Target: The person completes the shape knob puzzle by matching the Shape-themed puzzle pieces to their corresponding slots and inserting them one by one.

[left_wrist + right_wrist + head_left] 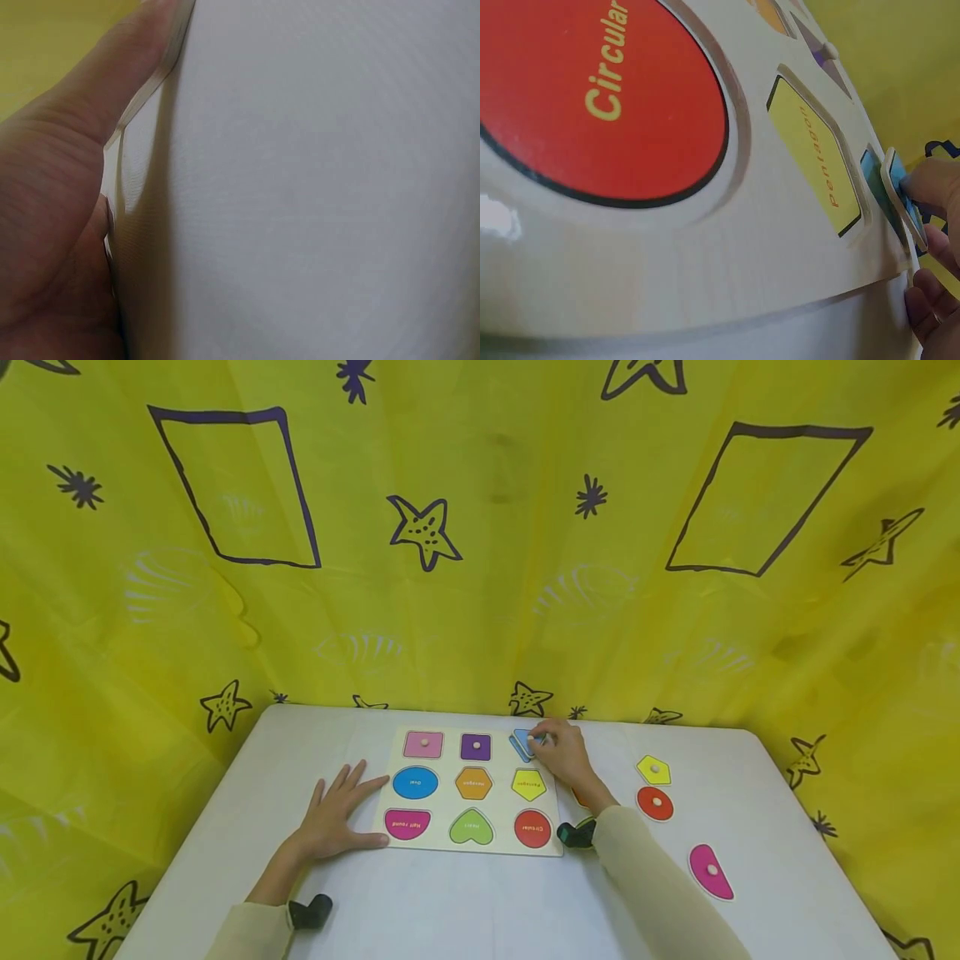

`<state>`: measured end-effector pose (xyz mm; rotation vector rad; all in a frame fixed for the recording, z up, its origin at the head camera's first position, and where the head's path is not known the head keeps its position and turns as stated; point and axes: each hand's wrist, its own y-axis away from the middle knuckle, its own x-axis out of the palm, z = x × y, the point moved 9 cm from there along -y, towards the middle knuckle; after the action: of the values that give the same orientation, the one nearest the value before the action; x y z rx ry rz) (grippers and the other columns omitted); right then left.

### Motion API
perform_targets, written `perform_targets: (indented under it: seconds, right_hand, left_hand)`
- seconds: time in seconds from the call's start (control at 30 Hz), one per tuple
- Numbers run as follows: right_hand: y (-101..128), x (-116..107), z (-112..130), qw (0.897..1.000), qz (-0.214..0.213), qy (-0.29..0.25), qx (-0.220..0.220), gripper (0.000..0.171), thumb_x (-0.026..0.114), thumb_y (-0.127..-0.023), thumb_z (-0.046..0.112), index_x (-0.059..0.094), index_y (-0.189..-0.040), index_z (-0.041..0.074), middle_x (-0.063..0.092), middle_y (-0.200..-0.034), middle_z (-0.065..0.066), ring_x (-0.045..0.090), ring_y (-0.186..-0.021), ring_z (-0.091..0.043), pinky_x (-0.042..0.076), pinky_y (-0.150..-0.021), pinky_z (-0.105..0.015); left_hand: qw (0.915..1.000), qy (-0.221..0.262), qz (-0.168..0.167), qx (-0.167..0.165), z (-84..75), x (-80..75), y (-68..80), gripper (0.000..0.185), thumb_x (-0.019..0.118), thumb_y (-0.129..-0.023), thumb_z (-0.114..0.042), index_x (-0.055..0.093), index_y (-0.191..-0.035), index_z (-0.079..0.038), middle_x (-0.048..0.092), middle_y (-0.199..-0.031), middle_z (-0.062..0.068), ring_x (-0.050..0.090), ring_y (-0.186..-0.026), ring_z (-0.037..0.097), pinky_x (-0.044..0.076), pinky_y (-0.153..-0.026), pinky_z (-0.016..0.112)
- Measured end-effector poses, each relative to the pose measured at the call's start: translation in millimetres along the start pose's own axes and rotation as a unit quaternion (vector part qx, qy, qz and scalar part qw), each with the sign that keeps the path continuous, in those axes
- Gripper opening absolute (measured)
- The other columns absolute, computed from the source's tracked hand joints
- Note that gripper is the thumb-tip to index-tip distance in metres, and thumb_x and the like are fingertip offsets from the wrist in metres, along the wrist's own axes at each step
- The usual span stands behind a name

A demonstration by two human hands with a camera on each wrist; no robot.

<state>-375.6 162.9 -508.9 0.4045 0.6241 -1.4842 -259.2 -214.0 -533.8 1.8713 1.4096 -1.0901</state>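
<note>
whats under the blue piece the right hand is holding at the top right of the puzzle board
The blue wooden piece sits tilted over a blue-painted recess of the white puzzle board, pinched by the right hand. The piece and fingers cover most of the recess, so any printed word is hidden.

Left hand (339, 814) flat, fingers spread, palm down. Right hand (564, 753) extended forward, fingertips (928, 187) pinching.

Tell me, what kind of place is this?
Probably a small play or recording booth: a white table ringed by a yellow curtain printed with stars, and on it a wooden shape puzzle board with coloured pieces.
</note>
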Motion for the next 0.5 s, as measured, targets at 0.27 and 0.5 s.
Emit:
perform_targets:
  seconds: [0.27, 0.5]
  right_hand:
    - [-0.1, 7.3, -4.4, 1.0, 0.006, 0.011, 0.01, 0.014, 0.074, -0.093, 0.014, 0.079, -0.102, 0.005, 0.066, -0.126, -0.015, 0.049, -0.131, -0.035, 0.03, -0.117, -0.056]
    - [-0.3, 12.7, -7.3, 1.0, 0.01, 0.02, 0.015, 0.014, 0.076, -0.092, 0.016, 0.08, -0.1, 0.006, 0.066, -0.126, -0.013, 0.044, -0.131, -0.033, 0.03, -0.114, -0.052]
  left_hand:
    - [0.9993, -0.012, 0.022, -0.026, -4.9, -3.6, 0.6, 0.097, 0.084, -0.072, -0.06, 0.05, -0.154, -0.022, 0.025, -0.167, 0.023, 0.01, -0.153, 0.051, -0.004, -0.116, 0.076]
    - [0.9994, -0.013, 0.021, -0.024, -5.4, -3.4, 0.6, 0.096, 0.084, -0.072, -0.06, 0.05, -0.154, -0.021, 0.024, -0.167, 0.023, 0.01, -0.153, 0.051, -0.003, -0.115, 0.076]
